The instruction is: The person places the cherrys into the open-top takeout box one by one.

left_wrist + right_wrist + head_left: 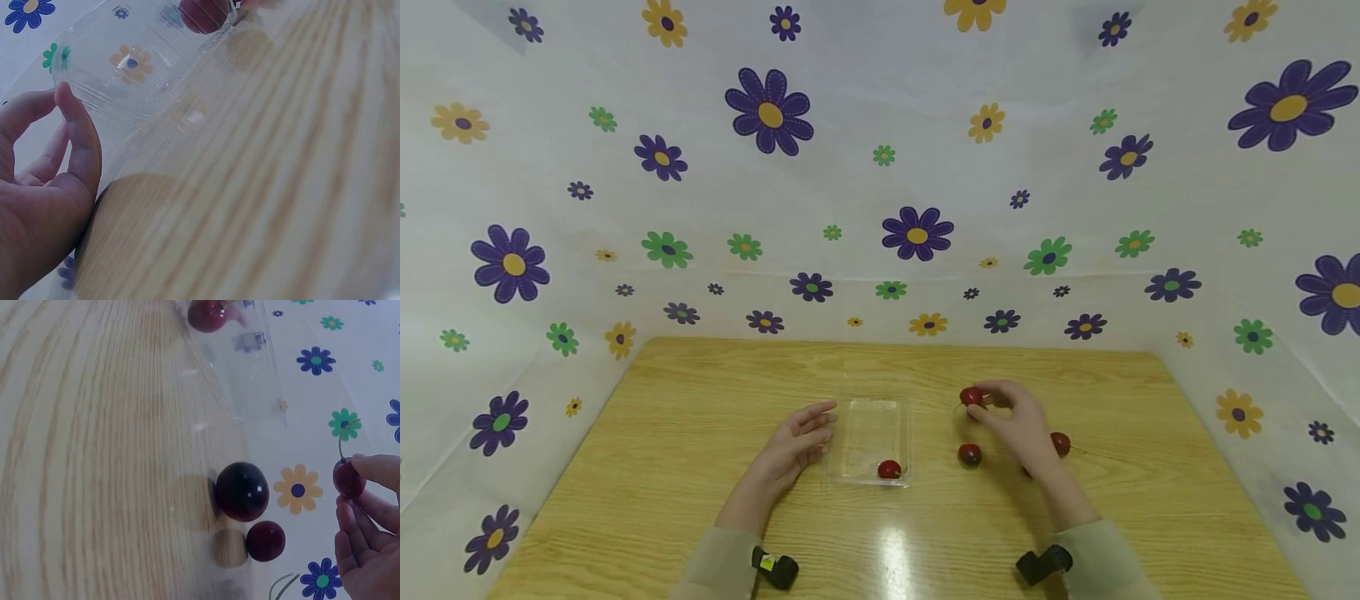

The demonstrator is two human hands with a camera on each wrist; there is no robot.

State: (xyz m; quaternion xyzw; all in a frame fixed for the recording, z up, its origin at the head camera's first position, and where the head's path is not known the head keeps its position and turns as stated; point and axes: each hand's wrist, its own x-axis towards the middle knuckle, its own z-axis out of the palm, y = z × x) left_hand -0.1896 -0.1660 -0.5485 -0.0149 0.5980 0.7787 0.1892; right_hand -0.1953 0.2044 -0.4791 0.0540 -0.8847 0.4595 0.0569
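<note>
A clear plastic box (872, 482) stands on the table with a red cherry (890, 470) inside, near its front right corner. My left hand (790, 446) is at the box's left side, fingers loosely extended; the fingertips (64, 94) are at the wall, but firm contact is unclear. To the right of the box, my right hand (1017, 421) pinches a cherry (349, 478) by its body between thumb and fingers, raised above the table, stem free. Below that hand lies a dark cherry (970, 454). Another cherry (1060, 444) lies beyond the wrist, and one more is mostly hidden under the wrist.
The wooden table (700, 392) is enclosed at the back and sides by a white flower-printed sheet (850, 192). Both forearms wear black wrist cameras. In the right wrist view, two cherries (242, 492) sit close together between the box and the near side.
</note>
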